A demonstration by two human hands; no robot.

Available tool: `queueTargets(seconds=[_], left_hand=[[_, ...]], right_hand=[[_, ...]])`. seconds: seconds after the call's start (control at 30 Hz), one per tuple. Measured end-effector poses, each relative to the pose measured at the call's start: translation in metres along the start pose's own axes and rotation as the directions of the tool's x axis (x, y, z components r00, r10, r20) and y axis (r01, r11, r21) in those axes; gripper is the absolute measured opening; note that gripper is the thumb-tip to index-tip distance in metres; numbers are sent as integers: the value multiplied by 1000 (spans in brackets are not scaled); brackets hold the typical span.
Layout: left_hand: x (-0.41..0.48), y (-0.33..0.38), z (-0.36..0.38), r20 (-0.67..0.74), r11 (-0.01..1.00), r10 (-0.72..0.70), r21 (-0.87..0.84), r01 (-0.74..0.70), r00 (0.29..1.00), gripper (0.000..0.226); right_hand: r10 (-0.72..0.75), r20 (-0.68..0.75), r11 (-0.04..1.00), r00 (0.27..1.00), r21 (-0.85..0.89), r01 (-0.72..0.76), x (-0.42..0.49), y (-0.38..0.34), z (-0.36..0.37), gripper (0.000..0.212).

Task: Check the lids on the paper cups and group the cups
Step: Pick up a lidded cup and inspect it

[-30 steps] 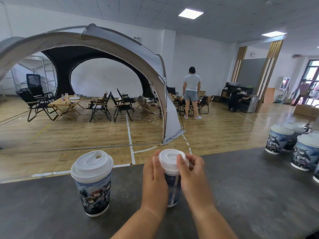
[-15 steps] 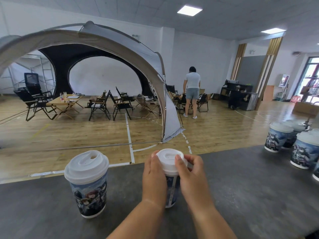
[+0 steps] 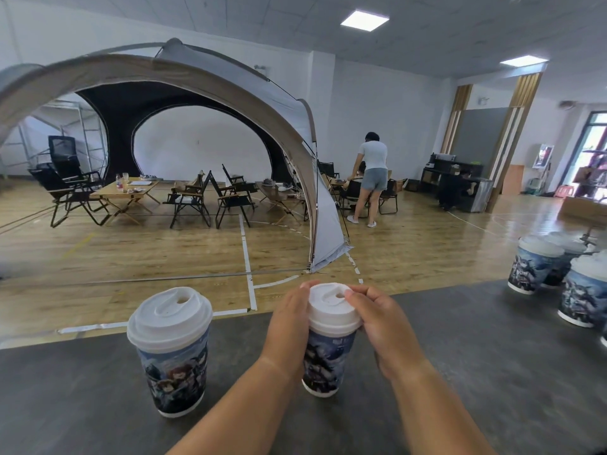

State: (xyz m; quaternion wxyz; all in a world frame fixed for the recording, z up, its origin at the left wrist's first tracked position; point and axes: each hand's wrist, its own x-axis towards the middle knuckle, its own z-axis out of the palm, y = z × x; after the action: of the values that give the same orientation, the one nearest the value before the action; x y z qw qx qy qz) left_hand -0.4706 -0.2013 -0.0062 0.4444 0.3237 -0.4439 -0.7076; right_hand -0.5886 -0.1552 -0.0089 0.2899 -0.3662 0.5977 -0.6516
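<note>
Two hands, left hand point(image 3: 289, 326) and right hand point(image 3: 386, 326), clasp upright cup point(image 3: 328, 359) between them; grouped cups point(image 3: 532, 267) stand well beyond right hand.

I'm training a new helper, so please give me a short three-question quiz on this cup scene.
1. True or false: the left hand and the right hand both grip the middle printed paper cup with its white plastic lid.
2. The lone lidded paper cup stands where from the gripped one? A) left B) right C) on top
3. Fill in: the grouped lidded cups stand toward the dark grey table's ____ side.
Key: 1 true; 2 A; 3 right.
</note>
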Motion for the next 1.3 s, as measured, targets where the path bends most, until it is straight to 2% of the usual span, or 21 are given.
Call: queueTargets(seconds=[0.1, 0.27, 0.43, 0.57, 0.73, 0.83, 0.9, 1.0, 1.13, 1.3], left_hand=[[-4, -7, 3, -25, 999, 45, 13, -45, 999, 25], [-17, -13, 8, -44, 995, 96, 20, -95, 994, 28], [-7, -5, 3, -26, 998, 56, 1, -56, 998, 26], [-3, 0, 0, 56, 999, -40, 20, 39, 998, 37], [2, 4, -2, 71, 999, -15, 41, 13, 997, 30], [-2, -1, 0, 41, 997, 28, 69, -30, 999, 30], [-7, -5, 3, -26, 998, 58, 34, -57, 998, 29], [-16, -8, 8, -58, 997, 75, -8, -76, 995, 28], [-15, -6, 4, -26, 998, 47, -37, -48, 999, 23], [-3, 3, -3, 99, 999, -5, 49, 0, 995, 24]], right_hand=[[-6, -27, 1000, 1000, -3, 6, -6, -5, 0, 14], [-99, -175, 995, 979, -26, 96, -42, 1, 12, 29], [-64, -120, 997, 991, -61, 57, -35, -2, 6, 10], [-54, -37, 996, 998, -70, 52, -27, -8, -1, 18], [22, 62, 997, 998, -80, -17, -15, -10, -6, 23], [0, 28, 994, 1000, -107, 3, -14, -10, -5, 23], [-73, -79, 993, 994, -100, 65, -25, -5, 0, 20], [-125, -170, 991, 978, -76, 114, -47, 1, 9, 35], [-145, -132, 983, 981, -129, 128, -44, 3, 6, 8], [-120, -27, 988, 992, -104, 116, -28, -3, -6, 23]])
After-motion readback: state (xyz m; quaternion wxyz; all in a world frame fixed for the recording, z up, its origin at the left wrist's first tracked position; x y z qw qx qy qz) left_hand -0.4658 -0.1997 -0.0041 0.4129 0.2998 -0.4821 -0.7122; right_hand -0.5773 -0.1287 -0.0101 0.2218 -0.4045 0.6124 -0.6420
